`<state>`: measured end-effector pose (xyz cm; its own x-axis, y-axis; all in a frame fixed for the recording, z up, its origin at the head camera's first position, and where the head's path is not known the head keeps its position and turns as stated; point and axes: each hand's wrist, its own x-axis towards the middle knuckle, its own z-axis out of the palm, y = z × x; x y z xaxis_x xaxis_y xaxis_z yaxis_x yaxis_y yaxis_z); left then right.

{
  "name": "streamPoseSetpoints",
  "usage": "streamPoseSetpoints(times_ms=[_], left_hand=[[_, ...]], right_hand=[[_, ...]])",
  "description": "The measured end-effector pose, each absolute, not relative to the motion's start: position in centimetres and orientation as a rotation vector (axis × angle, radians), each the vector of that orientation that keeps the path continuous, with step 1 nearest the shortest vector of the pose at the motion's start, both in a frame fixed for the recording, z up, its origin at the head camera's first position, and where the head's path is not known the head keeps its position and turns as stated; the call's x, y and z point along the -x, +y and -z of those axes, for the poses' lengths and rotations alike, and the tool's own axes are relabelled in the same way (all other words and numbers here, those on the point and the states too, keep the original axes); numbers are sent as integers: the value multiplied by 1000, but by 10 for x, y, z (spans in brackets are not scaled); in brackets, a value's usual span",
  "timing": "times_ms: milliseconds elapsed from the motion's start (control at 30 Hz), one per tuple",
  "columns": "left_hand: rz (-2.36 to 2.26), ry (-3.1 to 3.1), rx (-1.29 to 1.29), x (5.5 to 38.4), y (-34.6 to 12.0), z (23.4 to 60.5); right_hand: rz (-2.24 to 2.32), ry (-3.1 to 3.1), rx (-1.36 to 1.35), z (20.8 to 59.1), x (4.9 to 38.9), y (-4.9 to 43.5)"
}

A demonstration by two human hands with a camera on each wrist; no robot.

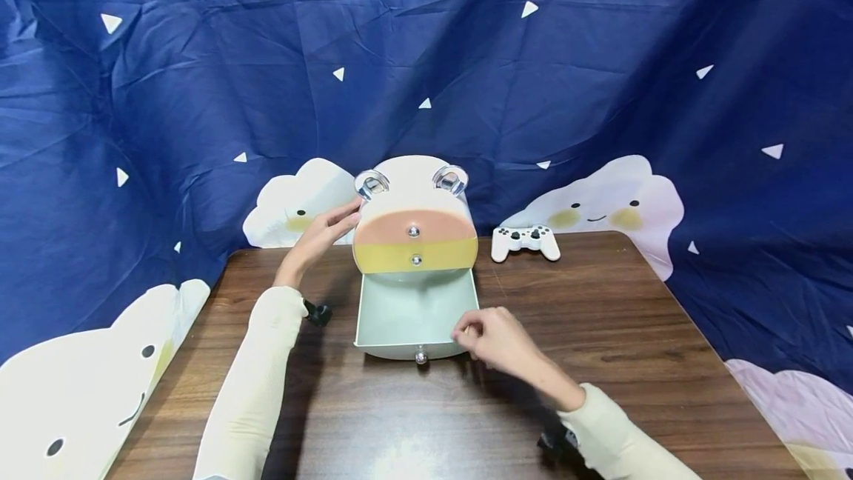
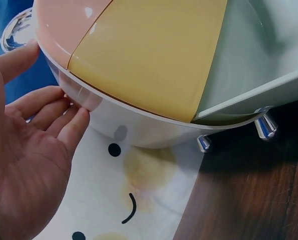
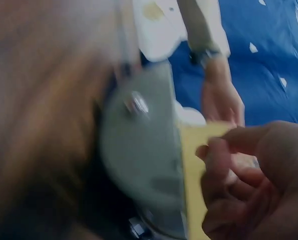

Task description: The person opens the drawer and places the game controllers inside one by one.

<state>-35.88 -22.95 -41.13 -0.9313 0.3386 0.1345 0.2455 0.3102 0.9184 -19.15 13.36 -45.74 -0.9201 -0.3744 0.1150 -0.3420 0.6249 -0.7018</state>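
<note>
- Cabinet (image 1: 415, 202): stands to the left hand's (image 1: 325, 234) right, beyond the right hand (image 1: 496, 339). We judge it light, hard plastic, liable to slide; steady it by its smooth side wall (image 2: 128, 127).
- Drawer (image 1: 415, 310): pulled out, just left of the right hand. We expect thin, slightly flexible sides.
- Left hand: fingers extended, fingertips (image 2: 82, 114) against the side wall, grasping nothing.
- Right hand: fingers curled beside the drawer; its wrist view is blurred, so we cannot tell whether it holds anything.
- Knob (image 1: 421, 355): left of the right hand; slick, but our preferred pull point.
- Feet (image 2: 267, 126): shown past the left fingertips by the left wrist view, hidden from the head view.
</note>
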Motion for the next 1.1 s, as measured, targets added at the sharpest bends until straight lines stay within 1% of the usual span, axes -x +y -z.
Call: streamPoseSetpoints(times_ms=[100,300,467,700,867,1100], left_hand=[[-1707,2484,-552,360,-230,411],[-1711,2480,-549,361,-230,412],[-1693,2497,-550,361,-231,413],[-1696,2506,-553,362,-232,415],[-1701,2507,-561,361,-231,413],[-1689,2523,-559,360,-230,411]], right_hand=[[1155,2801,678,443,208,155],[930,3038,807,422,244,191],[790,3098,821,410,275,215],[675,3113,820,402,322,240],[689,3059,768,403,353,253],[720,3007,669,410,383,262]])
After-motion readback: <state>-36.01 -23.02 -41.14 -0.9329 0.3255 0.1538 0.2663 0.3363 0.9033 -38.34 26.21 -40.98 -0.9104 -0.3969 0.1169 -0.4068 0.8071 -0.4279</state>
